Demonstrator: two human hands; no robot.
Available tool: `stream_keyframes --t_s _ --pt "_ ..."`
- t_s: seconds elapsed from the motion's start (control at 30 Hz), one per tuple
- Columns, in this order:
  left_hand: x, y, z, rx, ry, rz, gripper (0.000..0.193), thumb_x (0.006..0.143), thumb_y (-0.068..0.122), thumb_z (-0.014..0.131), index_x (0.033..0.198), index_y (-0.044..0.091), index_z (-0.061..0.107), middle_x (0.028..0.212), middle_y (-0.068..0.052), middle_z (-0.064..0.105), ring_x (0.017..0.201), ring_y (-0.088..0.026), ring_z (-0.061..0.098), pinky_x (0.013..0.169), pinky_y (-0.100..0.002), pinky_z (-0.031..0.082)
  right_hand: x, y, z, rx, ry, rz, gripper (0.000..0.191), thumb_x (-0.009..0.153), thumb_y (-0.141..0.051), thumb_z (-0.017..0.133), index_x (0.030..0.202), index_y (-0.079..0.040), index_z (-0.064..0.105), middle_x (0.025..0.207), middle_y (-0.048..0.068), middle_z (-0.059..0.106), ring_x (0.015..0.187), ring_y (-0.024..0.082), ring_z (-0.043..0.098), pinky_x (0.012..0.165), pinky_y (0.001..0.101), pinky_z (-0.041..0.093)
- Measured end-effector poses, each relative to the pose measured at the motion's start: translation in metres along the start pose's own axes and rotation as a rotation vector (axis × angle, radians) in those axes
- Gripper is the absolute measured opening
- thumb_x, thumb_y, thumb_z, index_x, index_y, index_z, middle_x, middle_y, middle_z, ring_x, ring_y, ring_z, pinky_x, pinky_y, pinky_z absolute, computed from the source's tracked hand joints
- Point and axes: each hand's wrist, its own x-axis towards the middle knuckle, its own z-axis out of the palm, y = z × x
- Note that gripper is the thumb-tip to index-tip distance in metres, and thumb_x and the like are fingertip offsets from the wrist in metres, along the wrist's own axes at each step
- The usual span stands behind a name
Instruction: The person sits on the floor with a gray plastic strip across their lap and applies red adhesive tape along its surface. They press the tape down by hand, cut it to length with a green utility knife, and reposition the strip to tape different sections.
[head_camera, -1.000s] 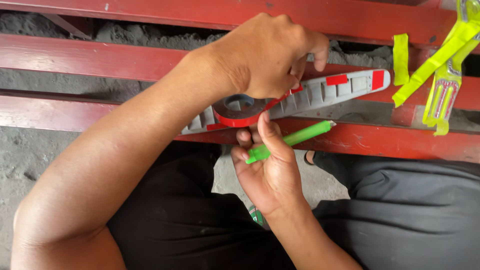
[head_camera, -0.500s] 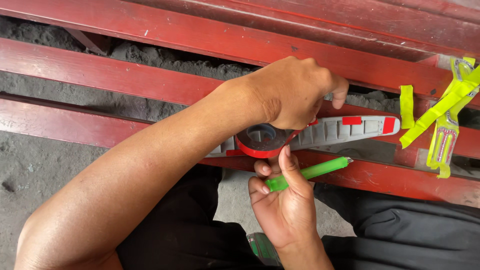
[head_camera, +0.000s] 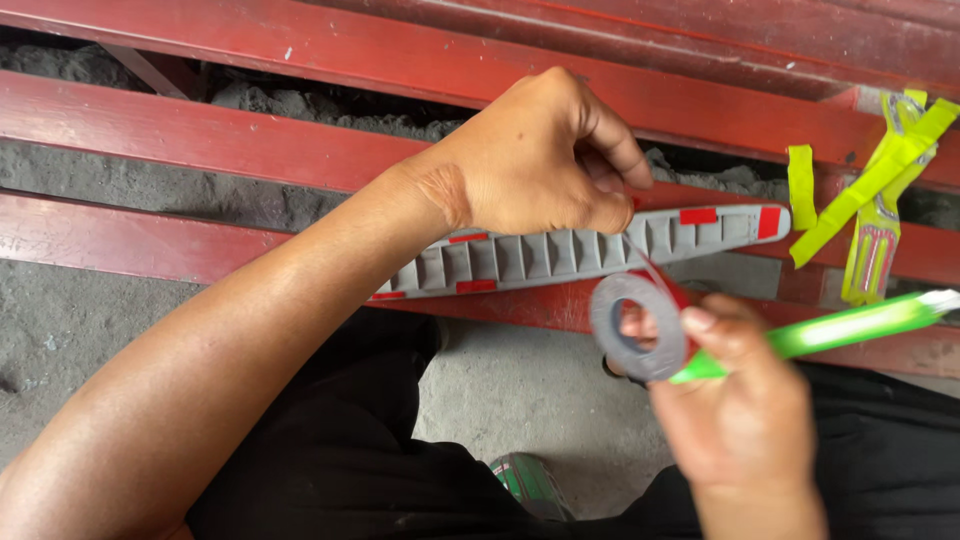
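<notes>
The left hand is pressing down on the grey ribbed plastic strip across the red rails, fingertips pinching red tape. The right hand is gripping the light tape roll and green cutter; the sticky tape probably handles best by its edges.

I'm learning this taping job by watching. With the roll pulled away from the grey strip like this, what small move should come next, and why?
Probably cut the tape near the left hand. That hand pins a red strand onto the grey ribbed part, while the right hand holds the tape roll pulled back, with a green-handled tool in the same grip. The strand looks taut between them, so severing it seems the likely next step.
</notes>
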Motion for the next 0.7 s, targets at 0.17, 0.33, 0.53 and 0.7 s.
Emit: stream_keyframes --t_s 0.17,0.33,0.53,0.7 --pt "-0.025 0.023 0.014 0.058 0.065 -0.003 0.028 0.077 0.018 0.077 0.102 0.007 0.08 0.078 -0.004 0.079 0.073 -0.008 0.075 0.073 -0.025 0.062 -0.014 -0.04 -0.012 -0.24 -0.135 -0.09 0.007 0.09 -0.002 0.063 0.084 -0.001 0.066 0.089 0.016 0.068 0.088 0.033 0.067 0.085 0.0505 0.051" --pt "-0.036 0.041 0.017 0.15 0.132 0.021 0.028 0.082 0.013 0.071 0.108 0.006 0.077 0.079 -0.008 0.077 0.072 -0.014 0.074 0.071 -0.029 0.06 -0.01 -0.089 -0.01 -0.775 -0.39 -0.203 0.027 0.096 0.003 0.059 0.069 0.003 0.059 0.08 0.02 0.063 0.073 0.025 0.062 0.076 0.039 0.049" --pt "-0.036 0.045 0.017 0.203 0.137 0.23 0.019 0.091 0.004 0.068 0.106 0.005 0.079 0.095 -0.011 0.08 0.087 -0.017 0.08 0.079 -0.029 0.063 0.021 -0.131 0.003 -1.006 -0.474 -0.266 0.036 0.094 0.007 0.059 0.06 -0.001 0.048 0.073 0.018 0.061 0.065 0.018 0.059 0.065 0.0331 0.047" --pt "-0.031 0.041 0.017 0.294 0.122 0.268 0.018 0.088 0.001 0.073 0.104 0.004 0.079 0.093 -0.012 0.078 0.079 -0.021 0.077 0.073 -0.032 0.061 0.037 -0.145 0.008 -1.207 -0.55 -0.274 0.035 0.086 0.013 0.061 0.055 0.0 0.049 0.06 0.015 0.058 0.059 0.018 0.061 0.063 0.0329 0.049"
